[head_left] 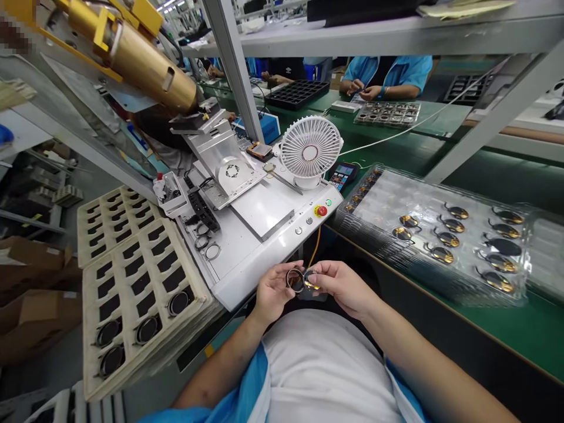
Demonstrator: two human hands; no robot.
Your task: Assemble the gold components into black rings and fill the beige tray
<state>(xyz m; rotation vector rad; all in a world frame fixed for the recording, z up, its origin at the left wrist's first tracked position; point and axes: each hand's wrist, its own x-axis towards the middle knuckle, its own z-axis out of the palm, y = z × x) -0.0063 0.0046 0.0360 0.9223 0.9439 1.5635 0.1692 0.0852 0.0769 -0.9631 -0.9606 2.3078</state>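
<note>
My left hand (274, 292) pinches a dark round watch case ring (294, 281) just in front of my body. Close against it, my right hand (339, 283) grips a small round watch display (312, 280) with a shiny gold-coloured side. The two parts are side by side, and I cannot tell whether they touch. To the right, a clear plastic tray (423, 258) carries several similar displays with flex tails. At the left, a cream tray (127, 305) has several round watch cases (147, 330) in its front slots. More rings (212, 251) lie on the machine's white base.
Ahead stands a white machine base (264, 247) with a red stop button (322, 210), a metal fixture (231, 170) and a gold cylinder (152, 67) above. A white fan (311, 150) sits at its back corner. Across the green bench (374, 147), people in blue sleeves work.
</note>
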